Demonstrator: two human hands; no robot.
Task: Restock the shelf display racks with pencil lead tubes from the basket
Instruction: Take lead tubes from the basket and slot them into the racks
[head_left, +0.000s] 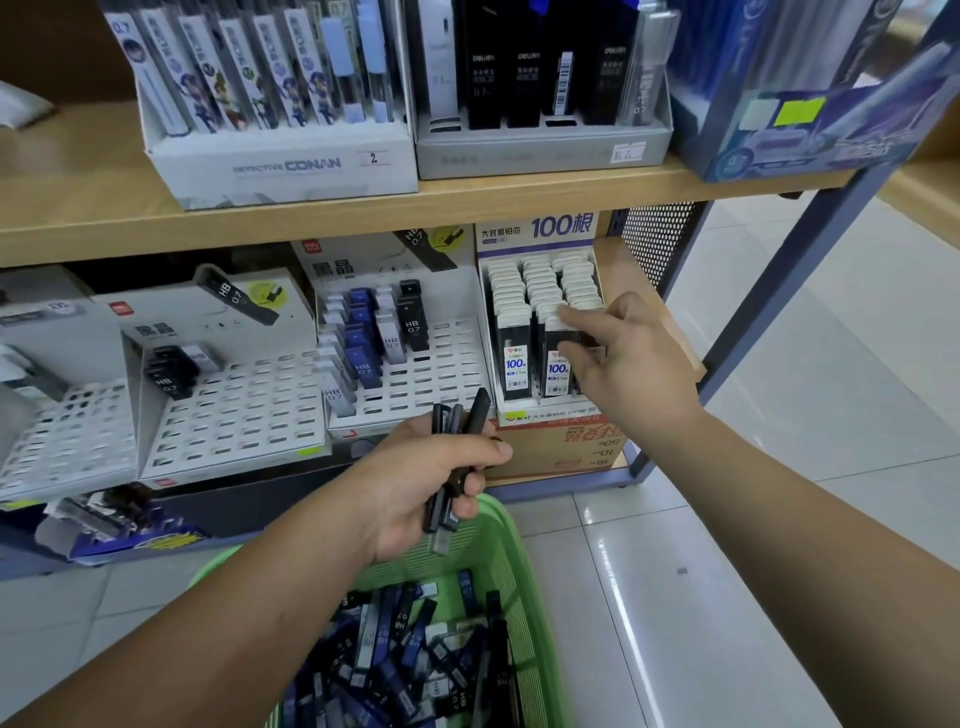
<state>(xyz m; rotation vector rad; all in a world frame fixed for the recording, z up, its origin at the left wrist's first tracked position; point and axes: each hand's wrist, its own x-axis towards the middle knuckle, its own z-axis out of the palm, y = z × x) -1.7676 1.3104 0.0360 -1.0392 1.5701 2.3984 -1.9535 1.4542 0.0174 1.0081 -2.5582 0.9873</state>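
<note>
Our left hand grips a bundle of dark lead tubes above the green basket, where many more tubes lie loose. Our right hand pinches a white-capped tube standing in the right-hand rack on the lower shelf.

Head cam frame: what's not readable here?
Head view: right hand covers the right column of the 100-count rack; whether it pinches a tube is unclear.
Head view: left hand wraps the tube bundle; count hidden.
Head view: green basket cut off by bottom edge.
Head view: far-left rack blurred, labels unreadable.
</note>
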